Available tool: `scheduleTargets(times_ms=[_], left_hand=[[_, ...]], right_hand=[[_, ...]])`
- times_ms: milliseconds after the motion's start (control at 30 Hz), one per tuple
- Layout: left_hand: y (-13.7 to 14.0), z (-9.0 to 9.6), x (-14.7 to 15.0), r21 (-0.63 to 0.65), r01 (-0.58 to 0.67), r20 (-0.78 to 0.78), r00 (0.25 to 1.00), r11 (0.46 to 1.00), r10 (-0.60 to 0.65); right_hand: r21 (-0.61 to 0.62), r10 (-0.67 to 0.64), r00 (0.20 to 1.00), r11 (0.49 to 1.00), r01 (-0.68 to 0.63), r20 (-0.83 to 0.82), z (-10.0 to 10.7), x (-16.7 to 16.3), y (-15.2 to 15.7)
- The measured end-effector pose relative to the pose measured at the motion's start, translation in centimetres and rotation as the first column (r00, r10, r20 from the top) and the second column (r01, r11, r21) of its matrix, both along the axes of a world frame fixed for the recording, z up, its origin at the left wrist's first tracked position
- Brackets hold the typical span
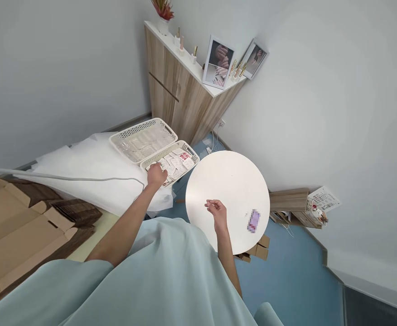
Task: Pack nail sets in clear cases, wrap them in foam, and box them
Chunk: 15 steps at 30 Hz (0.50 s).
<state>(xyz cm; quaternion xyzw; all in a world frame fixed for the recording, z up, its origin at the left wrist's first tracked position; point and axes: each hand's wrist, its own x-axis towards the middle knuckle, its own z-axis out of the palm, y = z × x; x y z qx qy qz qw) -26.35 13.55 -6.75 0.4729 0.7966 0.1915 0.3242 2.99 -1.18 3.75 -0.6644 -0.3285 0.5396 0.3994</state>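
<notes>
Right hand (218, 211) hovers over table (230, 181) above blue floor (280, 280).

Just left of the frame's centre, flat white cards (175, 166) are lying in a loose, overlapping heap, facing various ways; their markings are showing too small to read, though one toward the heap's upper right is displaying a red pattern. They are covering the bottom of a cream, perforated, open-topped basket (194, 150), which is stretching from lower left to upper right.

Pale aqua garment (171, 280) (short-sleeved)
</notes>
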Motion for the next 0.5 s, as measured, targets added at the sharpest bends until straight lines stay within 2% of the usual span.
scheduleTargets(times_ms=[100,233,500], left_hand=[[1.5,-1.5,-1.3,-0.094,0.085,-0.064,0.994,0.992,-0.091],[2.2,-3.0,-1.9,-0.123,0.170,-0.123,0.975,0.978,-0.185],[1.6,-3.7,-1.8,-0.140,0.310,-0.227,0.914,0.940,-0.336]], right_hand=[[0.021,-0.024,0.999,1.000,0.024,0.025,0.6,-2.1,0.3],[0.032,-0.047,0.997,0.998,0.045,0.064,1.6,-4.3,-0.2],[-0.006,-0.137,0.983,0.990,0.138,0.125,2.5,-6.0,-2.5]])
